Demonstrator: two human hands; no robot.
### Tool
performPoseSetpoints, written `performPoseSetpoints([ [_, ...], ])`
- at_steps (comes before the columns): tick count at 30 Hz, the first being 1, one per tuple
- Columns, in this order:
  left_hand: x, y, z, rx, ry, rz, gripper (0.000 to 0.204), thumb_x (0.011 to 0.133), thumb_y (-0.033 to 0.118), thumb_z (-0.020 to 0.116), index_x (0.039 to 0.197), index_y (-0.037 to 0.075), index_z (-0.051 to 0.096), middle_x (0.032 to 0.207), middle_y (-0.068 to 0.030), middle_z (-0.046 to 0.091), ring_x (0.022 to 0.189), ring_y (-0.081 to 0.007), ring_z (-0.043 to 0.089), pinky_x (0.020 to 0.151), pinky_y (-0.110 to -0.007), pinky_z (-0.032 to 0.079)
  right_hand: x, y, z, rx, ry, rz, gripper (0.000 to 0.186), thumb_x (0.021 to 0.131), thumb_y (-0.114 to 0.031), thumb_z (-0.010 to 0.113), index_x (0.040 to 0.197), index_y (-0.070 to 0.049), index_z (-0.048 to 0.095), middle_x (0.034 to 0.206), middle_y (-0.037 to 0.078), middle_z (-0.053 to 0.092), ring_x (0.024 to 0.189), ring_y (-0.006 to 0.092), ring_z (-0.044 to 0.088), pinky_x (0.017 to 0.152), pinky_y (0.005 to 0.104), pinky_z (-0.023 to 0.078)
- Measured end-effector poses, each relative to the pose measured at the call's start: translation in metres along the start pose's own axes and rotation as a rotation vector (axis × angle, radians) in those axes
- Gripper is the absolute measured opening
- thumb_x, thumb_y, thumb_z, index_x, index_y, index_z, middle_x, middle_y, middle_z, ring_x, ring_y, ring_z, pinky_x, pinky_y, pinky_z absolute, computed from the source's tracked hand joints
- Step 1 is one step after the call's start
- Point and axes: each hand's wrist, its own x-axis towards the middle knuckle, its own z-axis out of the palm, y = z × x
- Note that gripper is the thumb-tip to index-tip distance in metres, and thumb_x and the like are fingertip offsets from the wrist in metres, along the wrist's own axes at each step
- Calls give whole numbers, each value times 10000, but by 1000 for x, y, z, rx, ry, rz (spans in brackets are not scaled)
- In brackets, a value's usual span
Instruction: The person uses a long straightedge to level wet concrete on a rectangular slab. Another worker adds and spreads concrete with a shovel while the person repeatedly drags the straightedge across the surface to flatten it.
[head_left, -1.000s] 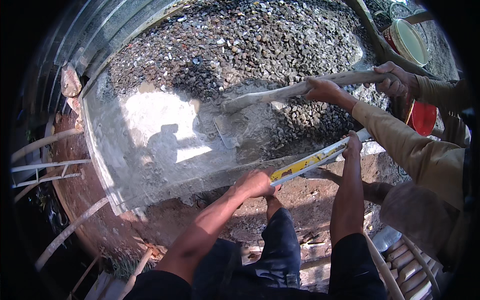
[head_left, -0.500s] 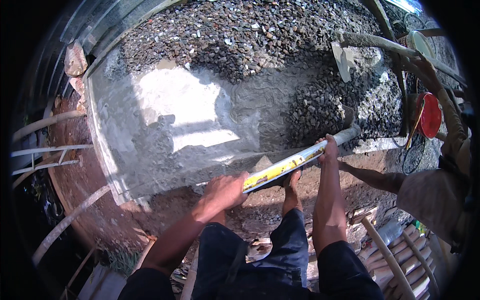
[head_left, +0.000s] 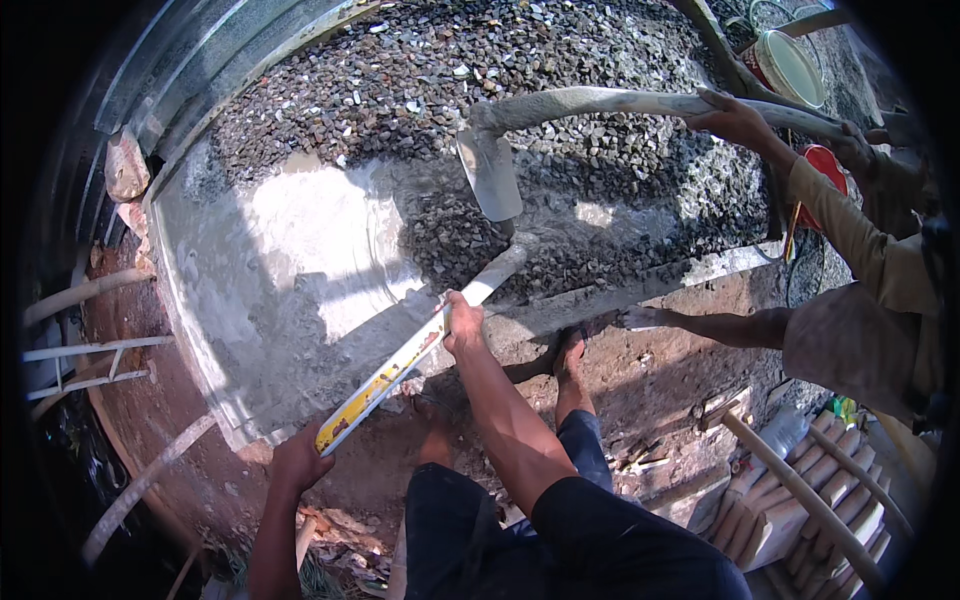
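My left hand (head_left: 300, 456) is wrapped round the lower end of a hoe (head_left: 382, 382) with a white and yellow handle. Farther up the same handle my right hand (head_left: 463, 322) is closed round it. The hoe's far end is coated in grey cement, and its blade is mostly hidden at the dark gravel (head_left: 448, 238). Just left of that gravel lies wet grey cement slurry (head_left: 285, 325). A co-worker's hoe (head_left: 490, 178) hangs with its flat blade close to the end of mine. The co-worker's hand (head_left: 735, 122) grips that long handle.
A low rim (head_left: 196, 350) bounds the mixing bed on the left. Corrugated metal sheets (head_left: 190, 75) stand at the far left. At right are a white bucket (head_left: 790, 68), a red bucket (head_left: 826, 178) and the co-worker's leg (head_left: 730, 325). Stacked tiles (head_left: 815, 495) lie lower right.
My hoe and both hands have moved left and nearer to me, and gravel now lies farther left over the slurry. The co-worker's hoe has also swung left.
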Motion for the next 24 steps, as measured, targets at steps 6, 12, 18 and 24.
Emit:
performPoseSetpoints([
  [6,-16,27,34,1,60,63,476,786,343,766,1215,191,629,1054,-132,733,959,-345,715,801,-482,567,-29,-48,-60,110,-103,-17,184,920,-41,626,1066,-30,514,793,83,585,652,240,637,601,399,574],
  [12,70,223,70,-113,-21,500,636,796,410,744,1362,176,572,1200,-125,707,1033,-357,696,852,-492,570,16,-293,-176,5,143,-420,189,898,-81,692,944,-27,517,795,72,562,612,206,616,589,389,598],
  [18,137,350,60,-272,-215,611,613,814,417,707,1326,108,573,1088,-227,720,1012,-403,698,878,-508,545,92,-435,-199,-365,440,-517,424,894,-163,700,1156,129,539,886,177,645,662,265,669,557,420,558],
  [24,128,252,53,-195,-345,414,631,815,419,731,1268,17,556,1014,-243,721,954,-408,712,855,-509,541,150,-267,-148,-478,476,-215,489,854,-130,694,1202,174,534,917,196,684,701,302,714,650,445,590],
])
